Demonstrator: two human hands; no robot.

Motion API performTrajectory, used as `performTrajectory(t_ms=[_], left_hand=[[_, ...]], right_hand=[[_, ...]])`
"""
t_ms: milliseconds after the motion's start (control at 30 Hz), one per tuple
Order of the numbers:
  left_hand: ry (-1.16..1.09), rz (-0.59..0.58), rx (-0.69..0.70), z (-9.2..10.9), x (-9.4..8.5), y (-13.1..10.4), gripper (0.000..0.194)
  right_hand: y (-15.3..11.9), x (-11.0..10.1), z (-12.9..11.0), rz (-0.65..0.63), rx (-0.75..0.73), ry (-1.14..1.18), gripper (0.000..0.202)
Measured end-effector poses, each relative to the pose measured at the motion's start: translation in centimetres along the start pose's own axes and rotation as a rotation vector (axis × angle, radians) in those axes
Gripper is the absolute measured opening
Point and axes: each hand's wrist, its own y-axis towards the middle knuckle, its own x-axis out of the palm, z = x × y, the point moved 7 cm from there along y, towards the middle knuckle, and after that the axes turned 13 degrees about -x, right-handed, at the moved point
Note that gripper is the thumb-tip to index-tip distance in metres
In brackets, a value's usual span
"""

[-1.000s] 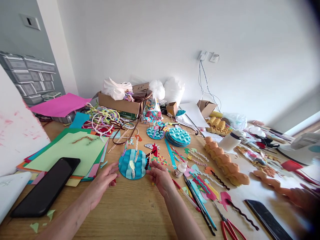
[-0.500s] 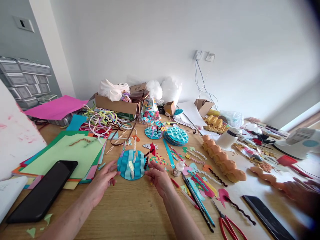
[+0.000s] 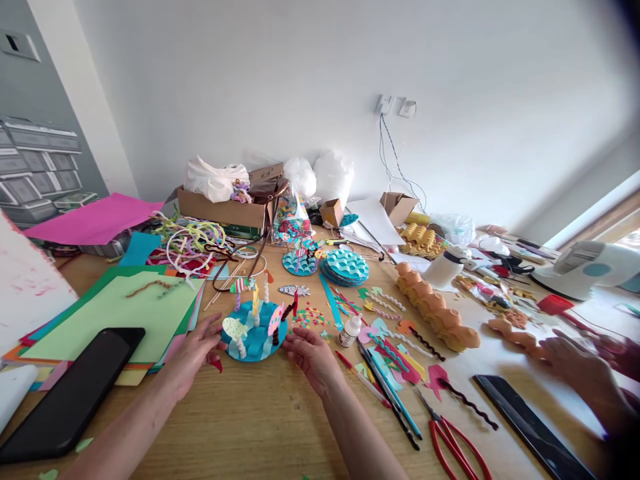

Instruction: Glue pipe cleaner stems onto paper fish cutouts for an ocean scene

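A round blue base [image 3: 256, 351] with wavy paper strips stands on the table between my hands. Paper fish rise from it on twisted pipe cleaners: a pale green spotted fish [image 3: 233, 329] at the front, a pink spotted fish [image 3: 275, 319] at the right, a striped fish [image 3: 241, 285] at the back left. A red one [image 3: 295, 304] is seen edge-on, on a dark stem. My left hand [image 3: 199, 347] has its fingers curled at the base's left rim. On the opposite side, my right hand [image 3: 311, 357] holds the right rim, its fingertips partly hidden.
A glue bottle [image 3: 349, 332], brushes [image 3: 390, 393], red-handled scissors [image 3: 453, 440] and paper fish on pipe cleaners lie at right. Beyond are an egg-carton strip [image 3: 435, 307] and stacked blue discs [image 3: 345, 268]. A phone [image 3: 75, 393] rests left. Another person's hand [image 3: 575, 363] touches a carton piece.
The blue base has turned between my hands, so several fish now show their broad sides. My view has shifted slightly right. The other person's hand has come further into view.
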Motion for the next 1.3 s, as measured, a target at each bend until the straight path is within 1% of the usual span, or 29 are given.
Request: performTrajectory(t_ms=[133, 267, 500, 567, 667, 867, 933, 1000, 1133, 1200, 1300], left_hand=[[0.03, 0.007, -0.006, 0.1, -0.1, 0.3, 0.057], [0.054, 0.009, -0.002, 0.4, 0.0, 0.5, 0.049], [0.055, 0.015, 0.001, 0.4, 0.2, 0.7, 0.054], [0.056, 0.013, -0.006, 0.2, 0.2, 0.8, 0.056], [0.057, 0.005, -0.012, 0.3, 0.1, 1.1, 0.057], [0.07, 0.013, 0.111, 1.8, -0.1, 1.6, 0.055], [0.186, 0.034, 0.168, 2.1, 0.1, 1.9, 0.052], [0.348, 0.072, 0.248, 2.2, 0.5, 2.3, 0.05], [0.596, 0.108, 0.373, 2.6, 1.5, 3.7, 0.045], [0.72, 0.114, 0.46, 3.1, 2.3, 4.1, 0.043], [0.901, 0.124, 0.593, 3.5, 3.8, 4.0, 0.043]], right_hand=[[0.6, 0.1, 0.3, -0.017, 0.02, -0.061, 0.035], [1.0, 0.7, 0.6, -0.1, 0.073, -0.118, 0.03], [0.8, 1.3, 0.6, -0.195, 0.135, -0.179, 0.025], [0.8, 1.4, 0.7, -0.196, 0.136, -0.175, 0.026], [0.7, 1.1, 0.7, -0.164, 0.113, -0.155, 0.029], [1.0, 0.4, -0.4, -0.079, 0.044, -0.083, 0.033], [1.4, 0.5, -0.9, -0.052, 0.031, -0.064, 0.033], [2.0, 0.7, -1.2, -0.019, 0.019, -0.051, 0.033], [3.5, 1.1, -1.7, 0.06, -0.015, -0.031, 0.028], [4.4, 1.3, -1.9, 0.097, -0.032, -0.019, 0.024], [5.8, 1.6, -2.2, 0.147, -0.048, 0.001, 0.018]])
